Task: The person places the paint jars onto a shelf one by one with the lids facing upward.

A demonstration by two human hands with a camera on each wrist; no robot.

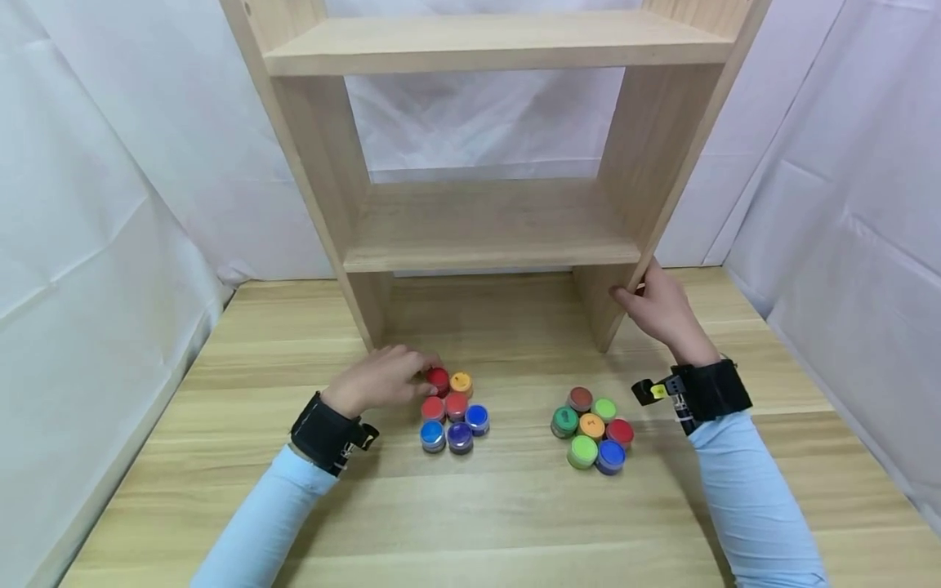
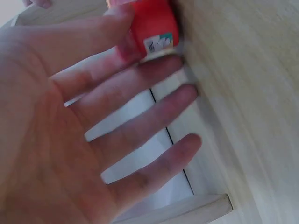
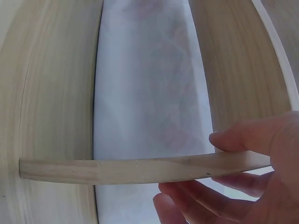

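My left hand (image 1: 384, 378) pinches a small red jar (image 1: 439, 378) between thumb and index finger, at the far left of the left jar group. In the left wrist view the red jar (image 2: 156, 23) shows a label on its side, and the other fingers are spread. Touching or close around it are an orange-lidded jar (image 1: 461, 384), two red-lidded jars (image 1: 456, 404) and several blue and purple ones (image 1: 460, 437). My right hand (image 1: 665, 312) grips the front edge of the wooden shelf's right side panel (image 3: 140, 171), with the thumb on its inner face.
The wooden shelf unit (image 1: 492, 259) stands at the back of the wooden table (image 1: 515, 523). A second group of jars with green, red, orange, brown and blue lids (image 1: 591, 426) sits right of centre. White cloth (image 1: 95, 163) hangs around the sides and back.
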